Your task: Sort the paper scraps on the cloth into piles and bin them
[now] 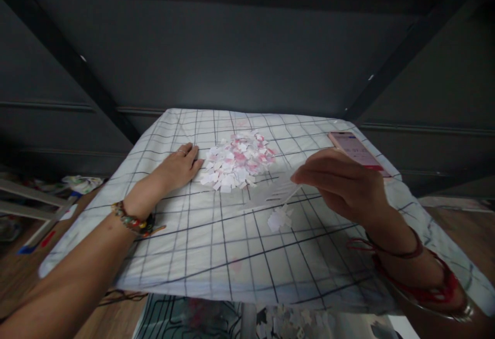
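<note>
White-and-pink paper-scrap heap (pixel 240 157) | left hand (pixel 180 167), nearer, lies flat just left of it | right hand (pixel 342 184), right of it, pinches translucent slotted sheet (pixel 277 189)

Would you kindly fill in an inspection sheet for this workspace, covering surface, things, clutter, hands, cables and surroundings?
Surface: white checked cloth, faint pinkish marks.
Things: large pile of paper scraps; small pile nearer the camera; pale piece, blurred.
Clutter: phone at the right.
Left hand: rests on the cloth beside the large pile; contact with scraps unclear.
Right hand: holds the piece by the small pile.
Cables: dark cords, lower left.
Surroundings: dark panel behind; wooden floor.
</note>
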Demonstrator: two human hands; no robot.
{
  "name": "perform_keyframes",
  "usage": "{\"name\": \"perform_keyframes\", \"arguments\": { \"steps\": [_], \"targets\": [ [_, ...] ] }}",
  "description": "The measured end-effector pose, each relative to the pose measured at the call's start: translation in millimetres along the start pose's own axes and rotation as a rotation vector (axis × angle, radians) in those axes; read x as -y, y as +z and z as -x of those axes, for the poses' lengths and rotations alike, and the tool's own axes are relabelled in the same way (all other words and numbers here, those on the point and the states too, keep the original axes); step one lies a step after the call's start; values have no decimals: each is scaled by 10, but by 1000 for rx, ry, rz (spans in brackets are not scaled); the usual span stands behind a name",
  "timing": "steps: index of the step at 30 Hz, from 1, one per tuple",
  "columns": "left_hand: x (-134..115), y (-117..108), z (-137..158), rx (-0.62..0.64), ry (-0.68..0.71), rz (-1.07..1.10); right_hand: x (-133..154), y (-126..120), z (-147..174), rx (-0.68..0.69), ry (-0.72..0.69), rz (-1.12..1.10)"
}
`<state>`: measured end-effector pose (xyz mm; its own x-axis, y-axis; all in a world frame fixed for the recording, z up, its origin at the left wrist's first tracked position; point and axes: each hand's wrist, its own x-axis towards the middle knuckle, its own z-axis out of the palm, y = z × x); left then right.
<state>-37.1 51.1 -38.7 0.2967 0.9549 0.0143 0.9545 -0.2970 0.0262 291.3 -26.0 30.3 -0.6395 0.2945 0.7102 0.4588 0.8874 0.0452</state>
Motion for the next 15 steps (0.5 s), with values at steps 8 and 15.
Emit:
{"name": "perform_keyframes", "arguments": {
  "steps": [8, 15],
  "targets": [
    [-46, -49, 2, 56, -18, -58, 190, 184, -85, -31, -72, 92],
    [-26, -47, 14, 56, -23, -25, 233, 108, -91, -48, -42, 45]
  ]
}}
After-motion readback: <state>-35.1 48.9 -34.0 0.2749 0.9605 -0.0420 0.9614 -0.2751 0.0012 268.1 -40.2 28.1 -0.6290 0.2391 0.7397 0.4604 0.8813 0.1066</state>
